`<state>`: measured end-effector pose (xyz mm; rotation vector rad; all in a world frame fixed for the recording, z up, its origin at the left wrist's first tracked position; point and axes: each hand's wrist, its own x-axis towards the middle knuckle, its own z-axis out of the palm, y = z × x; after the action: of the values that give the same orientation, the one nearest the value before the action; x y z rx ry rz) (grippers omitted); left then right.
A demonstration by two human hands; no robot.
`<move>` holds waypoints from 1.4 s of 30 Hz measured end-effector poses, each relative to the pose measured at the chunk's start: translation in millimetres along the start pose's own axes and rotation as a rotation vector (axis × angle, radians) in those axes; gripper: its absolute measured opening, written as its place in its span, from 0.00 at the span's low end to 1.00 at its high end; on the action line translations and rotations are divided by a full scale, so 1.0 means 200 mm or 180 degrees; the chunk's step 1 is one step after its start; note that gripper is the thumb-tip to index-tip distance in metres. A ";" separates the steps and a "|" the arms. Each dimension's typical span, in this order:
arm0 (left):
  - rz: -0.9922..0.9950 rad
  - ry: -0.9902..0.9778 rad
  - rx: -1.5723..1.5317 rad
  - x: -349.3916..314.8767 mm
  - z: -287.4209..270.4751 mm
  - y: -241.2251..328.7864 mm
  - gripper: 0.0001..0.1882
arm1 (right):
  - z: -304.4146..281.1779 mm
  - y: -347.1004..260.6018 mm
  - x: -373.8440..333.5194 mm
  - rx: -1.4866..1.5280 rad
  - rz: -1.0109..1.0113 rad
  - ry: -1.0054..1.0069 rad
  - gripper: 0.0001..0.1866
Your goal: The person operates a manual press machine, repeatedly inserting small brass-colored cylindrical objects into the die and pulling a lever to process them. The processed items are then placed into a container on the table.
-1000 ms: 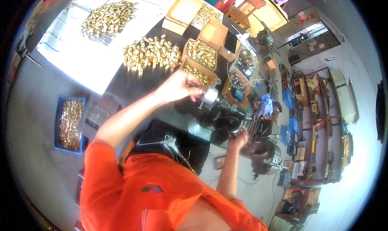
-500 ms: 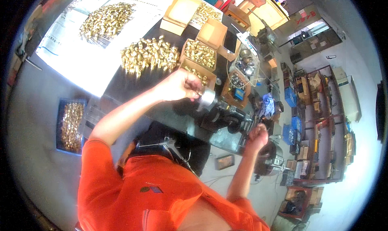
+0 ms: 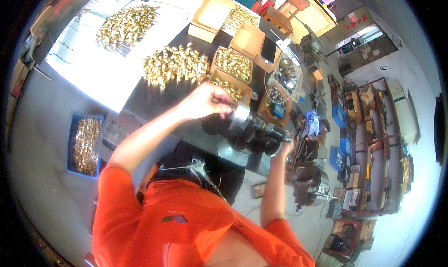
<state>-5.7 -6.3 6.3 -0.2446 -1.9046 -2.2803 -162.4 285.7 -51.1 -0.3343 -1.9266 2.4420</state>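
My left hand (image 3: 208,101) pinches with thumb and fingertips right at the face of a silvery round chuck (image 3: 241,113). Whatever lies between those fingertips is too small and covered to make out. The chuck is the left end of a dark bench machine (image 3: 263,131) on the black worktop. At the machine's right end, my right hand (image 3: 285,148) is closed, its fingers partly hidden by the machine, so what it grips does not show. Just beyond my left hand, a cardboard box (image 3: 243,93) holds brass fittings, with another filled box (image 3: 233,64) behind it.
A loose heap of brass fittings (image 3: 175,66) lies on the worktop; another pile (image 3: 128,25) rests on newspaper. Right of the boxes are trays of metal parts (image 3: 276,96). A blue bin of fittings (image 3: 85,145) stands low at left. An air gun (image 3: 198,166) lies near my lap.
My right hand has moved left and slightly up, in against the machine's right end. My left hand stays at the chuck. The whole view has shifted slightly.
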 end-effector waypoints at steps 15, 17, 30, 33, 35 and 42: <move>-0.0084 0.0134 -0.0042 0.00 0.02 -0.04 0.07 | -0.15 0.14 0.06 0.0603 0.0558 -0.0212 0.10; -0.0227 0.0071 -0.0097 0.02 0.04 -0.01 0.07 | -0.31 0.27 0.39 0.0040 -0.0073 -0.0225 0.12; -0.0419 0.0351 -0.0470 -0.02 0.01 0.00 0.14 | -0.17 -0.30 -0.22 0.1026 -0.0936 -0.1073 0.08; -0.0470 0.0402 -0.0495 -0.01 0.02 -0.02 0.14 | -0.30 -0.16 -0.25 0.0969 -0.0297 -0.0917 0.08; -0.0483 0.0394 -0.0507 0.00 0.02 -0.02 0.14 | -0.34 -0.01 -0.21 0.0846 0.0040 -0.0503 0.07; -0.0448 0.0505 -0.0305 0.03 0.00 -0.04 0.11 | -0.15 0.14 0.30 -0.0299 -0.1541 -0.0738 0.07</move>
<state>-13.5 -5.5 0.0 0.0599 -1.7890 -2.4031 -213.4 316.6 -94.1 0.3902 -1.9188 2.1475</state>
